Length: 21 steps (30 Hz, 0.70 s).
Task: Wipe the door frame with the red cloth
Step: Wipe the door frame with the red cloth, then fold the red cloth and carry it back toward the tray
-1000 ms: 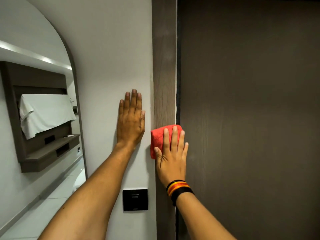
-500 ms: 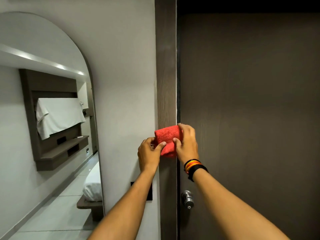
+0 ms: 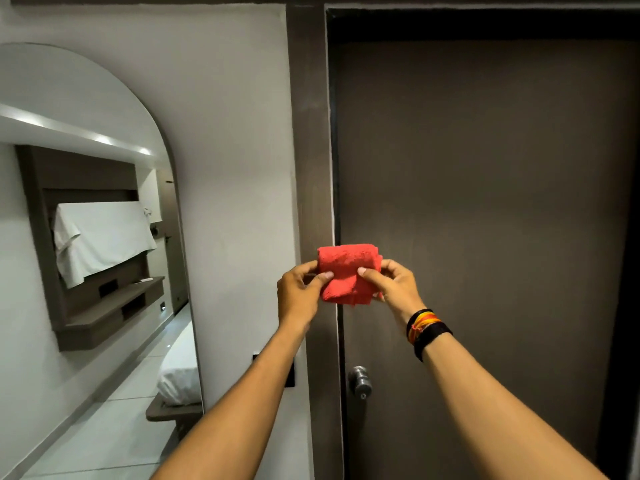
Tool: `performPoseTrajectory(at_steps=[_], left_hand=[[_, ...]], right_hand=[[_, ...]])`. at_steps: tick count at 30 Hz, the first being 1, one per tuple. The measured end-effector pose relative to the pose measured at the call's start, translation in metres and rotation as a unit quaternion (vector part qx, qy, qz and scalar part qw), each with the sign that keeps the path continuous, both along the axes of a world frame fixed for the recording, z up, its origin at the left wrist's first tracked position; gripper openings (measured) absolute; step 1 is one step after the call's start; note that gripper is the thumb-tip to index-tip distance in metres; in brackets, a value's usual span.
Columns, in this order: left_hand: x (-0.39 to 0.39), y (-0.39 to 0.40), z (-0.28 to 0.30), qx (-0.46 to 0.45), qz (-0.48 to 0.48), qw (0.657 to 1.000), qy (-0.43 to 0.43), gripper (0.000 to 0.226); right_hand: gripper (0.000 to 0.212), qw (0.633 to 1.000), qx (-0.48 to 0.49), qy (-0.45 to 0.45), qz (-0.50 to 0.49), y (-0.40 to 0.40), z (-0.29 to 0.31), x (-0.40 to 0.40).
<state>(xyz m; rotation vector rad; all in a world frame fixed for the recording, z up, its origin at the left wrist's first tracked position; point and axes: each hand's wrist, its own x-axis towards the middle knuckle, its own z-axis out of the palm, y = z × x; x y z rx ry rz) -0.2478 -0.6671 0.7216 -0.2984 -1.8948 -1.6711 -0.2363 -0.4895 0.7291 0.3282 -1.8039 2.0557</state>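
Pinching the folded cloth [image 3: 348,273] between them, left hand [image 3: 298,294] and right hand [image 3: 393,287] were closed on its edges, held before the frame [image 3: 310,168] beside the door [image 3: 485,202].

No legible text, labels, brands, numbers or signs anywhere in the head view. Red cloth [image 3: 348,273]: plain, no tag or print visible. Door [image 3: 485,237] and door frame [image 3: 310,168]: bare surfaces, no plate or number. Dark wall panel [image 3: 290,372] beside the frame: mostly hidden behind the left forearm, any marking too small to read.
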Motion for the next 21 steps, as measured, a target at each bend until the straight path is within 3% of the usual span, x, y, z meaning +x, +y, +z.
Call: performPoseTrajectory(at_steps=[5,9,17,21], left_hand=[[0.014,0.07,-0.002,-0.005,-0.118,0.993,0.009,0.022],[0.027,0.158,-0.022,-0.023,-0.205,0.978,-0.033,0.019],[0.09,0.416,-0.103,-0.098,-0.382,0.914,-0.1,0.015],[0.138,0.553,-0.185,-0.144,-0.457,0.863,-0.163,0.014]], right_hand=[[0.024,0.997,-0.042,0.005,-0.065,0.065,-0.006,0.042],[0.031,0.988,-0.061,-0.021,-0.137,0.147,-0.026,0.085],[0.03,0.933,-0.113,-0.087,-0.33,0.369,-0.112,0.214],[0.019,0.886,-0.147,-0.143,-0.415,0.474,-0.187,0.286]])
